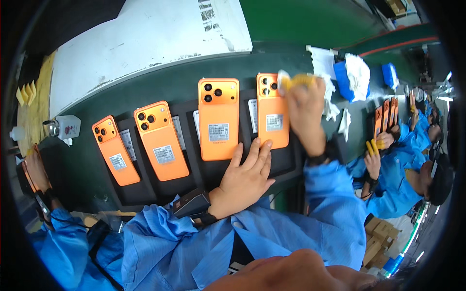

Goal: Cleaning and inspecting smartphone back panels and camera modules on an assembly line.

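Note:
Four orange smartphones lie back-up in a row on a black tray [194, 180], each with a silver label. My left hand [245, 177] is open, its fingers stretched out. Its fingertips rest on the lower end of the rightmost phone [273, 104] and by the lower right corner of the neighbouring phone [218, 114]. Yellow covers sit on the fingers of my right hand [307, 106], which is closed on a white wipe [283, 79] at that rightmost phone's camera area. Farther left are a tilted phone [162, 140] and the leftmost phone [116, 150].
Behind the row stands a large white board [145, 36]. A clear pump bottle [67, 127] is at far left. White wipes [358, 77] in blue packaging and loose wipes lie right. Co-workers' hands [373, 157] work at both sides, phones beside them.

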`<state>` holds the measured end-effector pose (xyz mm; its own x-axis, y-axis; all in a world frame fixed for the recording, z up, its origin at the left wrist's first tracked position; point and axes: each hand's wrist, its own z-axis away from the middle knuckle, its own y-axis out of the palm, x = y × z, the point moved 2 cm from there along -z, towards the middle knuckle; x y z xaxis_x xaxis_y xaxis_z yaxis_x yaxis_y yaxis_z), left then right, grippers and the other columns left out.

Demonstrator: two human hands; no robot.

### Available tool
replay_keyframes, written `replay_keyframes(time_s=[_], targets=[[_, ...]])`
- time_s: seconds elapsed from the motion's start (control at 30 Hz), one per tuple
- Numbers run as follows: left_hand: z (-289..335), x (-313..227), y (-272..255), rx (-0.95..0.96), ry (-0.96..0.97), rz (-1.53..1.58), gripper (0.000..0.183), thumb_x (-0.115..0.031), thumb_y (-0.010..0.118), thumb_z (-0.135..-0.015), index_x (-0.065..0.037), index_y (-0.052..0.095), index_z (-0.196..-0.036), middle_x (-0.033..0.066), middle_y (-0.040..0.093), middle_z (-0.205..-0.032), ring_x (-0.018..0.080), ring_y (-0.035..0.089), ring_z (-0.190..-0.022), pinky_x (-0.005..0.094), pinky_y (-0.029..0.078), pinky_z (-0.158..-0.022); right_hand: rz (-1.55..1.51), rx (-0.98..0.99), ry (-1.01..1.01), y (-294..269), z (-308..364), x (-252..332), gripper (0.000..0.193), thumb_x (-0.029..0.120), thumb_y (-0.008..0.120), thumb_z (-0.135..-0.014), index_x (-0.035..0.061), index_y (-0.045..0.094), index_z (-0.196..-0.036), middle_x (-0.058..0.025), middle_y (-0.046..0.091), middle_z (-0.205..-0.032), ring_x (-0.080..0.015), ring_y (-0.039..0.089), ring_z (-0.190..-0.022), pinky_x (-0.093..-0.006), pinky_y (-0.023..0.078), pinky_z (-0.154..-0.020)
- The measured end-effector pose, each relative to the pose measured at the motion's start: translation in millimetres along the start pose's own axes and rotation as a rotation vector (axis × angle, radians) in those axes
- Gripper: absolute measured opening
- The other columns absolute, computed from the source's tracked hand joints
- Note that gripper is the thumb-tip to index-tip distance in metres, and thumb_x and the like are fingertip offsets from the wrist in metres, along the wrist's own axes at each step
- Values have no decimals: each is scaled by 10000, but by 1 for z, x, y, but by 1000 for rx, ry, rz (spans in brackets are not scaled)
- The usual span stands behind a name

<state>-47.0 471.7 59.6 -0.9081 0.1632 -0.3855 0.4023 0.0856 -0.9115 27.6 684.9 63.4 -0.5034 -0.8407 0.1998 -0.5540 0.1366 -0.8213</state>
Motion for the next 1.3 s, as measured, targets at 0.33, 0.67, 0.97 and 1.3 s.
replay_keyframes(time_s=[0.33,0.67,0.97,1.3], targets=[[-5,-5,1,-3,-8,10,619,-430,703,-823,15,641,-1249,188,467,-1491,362,420,-1384,559,394,-1045,-43,-75,25,-7,22,2,54,136,773,-754,109,726,-761,-87,636,-865,-316,548,-928,-499,394,-842],[-7,-8,6,-23,-6,14,628,-432,715,-812,19,643,-1243,196,476,-1480,364,420,-1381,546,399,-1037,23,-141,18,-5,20,0,168,173,747,-821,58,671,-726,-104,635,-898,-333,547,-918,-490,383,-839],[-6,-1,9,-51,37,-28,613,-432,692,-838,18,639,-1250,187,489,-1469,365,436,-1365,531,413,-1028,68,-176,-35,3,21,11,132,195,716,-832,99,707,-742,-110,630,-819,-329,572,-927,-565,392,-928],[-5,6,7,-227,-7,128,522,-367,682,-909,1,608,-1273,171,600,-1352,326,558,-1257,459,446,-1017,-459,-286,315,-48,26,30,174,128,791,-800,-7,683,-787,-146,646,-831,-304,600,-814,-391,472,-720]])
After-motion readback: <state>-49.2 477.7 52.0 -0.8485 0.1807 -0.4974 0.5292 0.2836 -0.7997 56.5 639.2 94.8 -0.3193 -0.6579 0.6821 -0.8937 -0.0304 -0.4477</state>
